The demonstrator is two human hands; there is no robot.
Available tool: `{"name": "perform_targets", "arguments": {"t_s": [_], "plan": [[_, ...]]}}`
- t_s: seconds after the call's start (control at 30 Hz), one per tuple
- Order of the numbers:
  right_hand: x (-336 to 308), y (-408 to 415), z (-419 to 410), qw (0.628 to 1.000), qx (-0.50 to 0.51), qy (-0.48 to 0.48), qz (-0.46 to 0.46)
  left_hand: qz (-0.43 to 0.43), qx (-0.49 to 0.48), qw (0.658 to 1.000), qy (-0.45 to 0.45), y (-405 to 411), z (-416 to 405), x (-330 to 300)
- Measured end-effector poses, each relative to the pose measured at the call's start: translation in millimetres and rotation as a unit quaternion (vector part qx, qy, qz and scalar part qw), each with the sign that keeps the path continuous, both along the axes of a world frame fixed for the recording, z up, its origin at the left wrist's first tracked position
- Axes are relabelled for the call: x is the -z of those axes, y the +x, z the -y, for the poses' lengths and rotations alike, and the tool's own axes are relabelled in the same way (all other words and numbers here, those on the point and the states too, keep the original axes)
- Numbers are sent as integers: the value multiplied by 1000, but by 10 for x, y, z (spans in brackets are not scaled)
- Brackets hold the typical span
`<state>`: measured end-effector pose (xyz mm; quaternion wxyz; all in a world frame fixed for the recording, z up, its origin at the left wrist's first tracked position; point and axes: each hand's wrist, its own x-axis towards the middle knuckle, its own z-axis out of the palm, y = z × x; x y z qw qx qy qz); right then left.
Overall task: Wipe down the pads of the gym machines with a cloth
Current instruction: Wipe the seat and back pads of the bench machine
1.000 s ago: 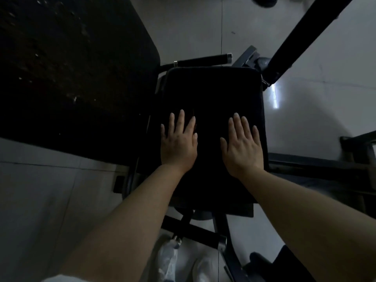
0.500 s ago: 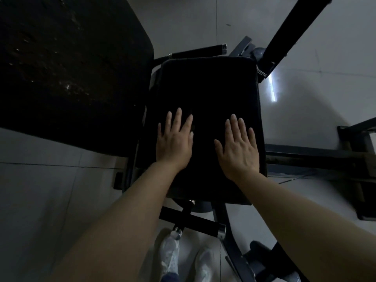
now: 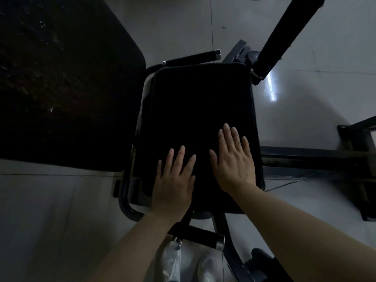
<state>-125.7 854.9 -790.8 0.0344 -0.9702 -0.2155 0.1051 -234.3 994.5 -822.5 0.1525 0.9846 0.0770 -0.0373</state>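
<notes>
Fingers of left hand (image 3: 173,180) and right hand (image 3: 234,159) lie straight on black pad (image 3: 199,102).

Head camera, steep downward look

It looks close down on the seat pad (image 3: 199,110); forearms enter from 6 o'clock, floor (image 3: 50,220) surrounds.

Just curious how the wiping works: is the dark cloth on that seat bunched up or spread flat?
Cannot tell. Left hand and right hand press flat on the black seat pad; no cloth edge shows.
</notes>
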Motion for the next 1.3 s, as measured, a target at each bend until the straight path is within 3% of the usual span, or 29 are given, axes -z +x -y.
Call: {"name": "perform_targets", "arguments": {"t_s": [0.13,0.43,0.67,0.77,0.87,1.3], "plan": [[-18,8,-9,1000,0,-1,-5,-24,-12,1000,-16,552,-207,-70],[16,42,-33,1000,-21,5,8,-52,-157,986,-21,1985,-797,-54],[40,50,-28,999,-19,14,29,-47,-250,966,-47,2532,-1063,-90],[46,51,-25,999,-24,16,29,-30,-319,941,-104,2590,-1167,-92],[40,55,-25,999,-26,18,24,-24,-351,930,-105,2497,-1137,-67],[-46,27,-49,999,-26,-11,-17,-23,-299,951,-79,1586,-781,-77]]}}
